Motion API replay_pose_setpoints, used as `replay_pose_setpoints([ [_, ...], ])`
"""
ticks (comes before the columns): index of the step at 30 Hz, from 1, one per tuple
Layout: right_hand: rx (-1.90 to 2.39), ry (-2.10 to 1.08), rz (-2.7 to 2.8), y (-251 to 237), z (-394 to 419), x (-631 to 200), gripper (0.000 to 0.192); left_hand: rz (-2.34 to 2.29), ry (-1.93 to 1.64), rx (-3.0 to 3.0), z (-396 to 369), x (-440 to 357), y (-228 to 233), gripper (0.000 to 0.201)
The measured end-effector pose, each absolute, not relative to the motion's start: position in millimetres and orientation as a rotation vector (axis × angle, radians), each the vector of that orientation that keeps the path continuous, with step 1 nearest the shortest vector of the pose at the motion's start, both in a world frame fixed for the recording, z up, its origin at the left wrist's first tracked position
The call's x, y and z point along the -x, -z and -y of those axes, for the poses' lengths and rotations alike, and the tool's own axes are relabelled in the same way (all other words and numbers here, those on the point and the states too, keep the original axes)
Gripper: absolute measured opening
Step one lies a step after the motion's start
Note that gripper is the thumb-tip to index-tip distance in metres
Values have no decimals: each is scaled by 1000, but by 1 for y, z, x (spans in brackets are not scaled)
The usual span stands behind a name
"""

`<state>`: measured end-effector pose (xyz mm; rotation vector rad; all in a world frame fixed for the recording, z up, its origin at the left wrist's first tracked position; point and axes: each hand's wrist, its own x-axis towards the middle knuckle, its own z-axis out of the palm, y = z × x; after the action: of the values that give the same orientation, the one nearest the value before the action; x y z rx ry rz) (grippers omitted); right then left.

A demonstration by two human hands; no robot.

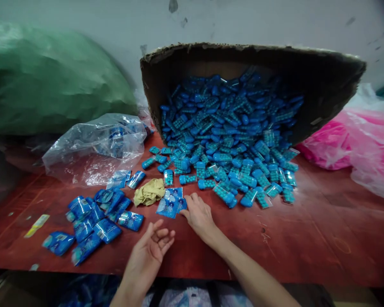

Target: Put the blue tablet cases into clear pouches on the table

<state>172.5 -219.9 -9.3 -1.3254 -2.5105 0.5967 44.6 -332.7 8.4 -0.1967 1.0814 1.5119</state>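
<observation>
My right hand [198, 216] is down on the red table, its thumb and fingers bent around the right edge of a few flat blue printed plastic labels [168, 204]. Palm turned up, my left hand [151, 247] hovers near the table's front edge with loosely curled fingers and nothing in it. Just left of the labels lies a crumpled yellowish cloth or glove [149, 192]. Small clear bottles [224, 194] with blue caps and turquoise balls inside spill forward beyond my right hand. Several bottles wrapped in blue printed labels [107, 230] form a loose pile to the left.
A cardboard box [333, 89] on its side holds a heap of the bottles. A clear plastic bag [73, 149] sits at left, before a big green sack [51, 76]. Pink bags [336, 140] stand at right. A yellow-and-white strip [36, 226] lies at front left.
</observation>
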Motion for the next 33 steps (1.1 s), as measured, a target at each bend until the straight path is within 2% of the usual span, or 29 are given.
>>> replay_pose_setpoints([
  [7, 1292, -394, 2566, 11, 219, -152, 25, -1227, -1567, 36, 316, -62, 6, 15],
  [12, 1168, -365, 2612, 23, 219, -134, 4, -1302, -1586, 23, 317, -60, 9, 24],
  [18, 1070, -438, 2504, 21, 221, -145, 14, -1477, -1638, 8, 314, -63, 15, 38],
  [21, 965, -523, 2402, 12, 232, -162, 17, -1472, -1590, -72, 308, -68, 15, 37],
  [24, 942, -758, 2245, 12, 240, -175, 16, -1461, -1518, -126, 303, -74, 17, 32],
  [25, 980, -905, 2136, 15, 241, -177, 16, -1470, -1519, -129, 302, -76, 17, 32],
  [28, 1106, -1483, 1708, 21, 238, -180, 35, -1500, -1534, -180, 300, -82, 18, 32],
  [31, 1097, -1946, 1361, 20, 235, -181, 34, -1601, -1486, -313, 301, -84, 18, 27],
  [33, 1049, -2093, 1218, 16, 235, -183, 35, -1705, -1436, -410, 302, -84, 17, 23],
])
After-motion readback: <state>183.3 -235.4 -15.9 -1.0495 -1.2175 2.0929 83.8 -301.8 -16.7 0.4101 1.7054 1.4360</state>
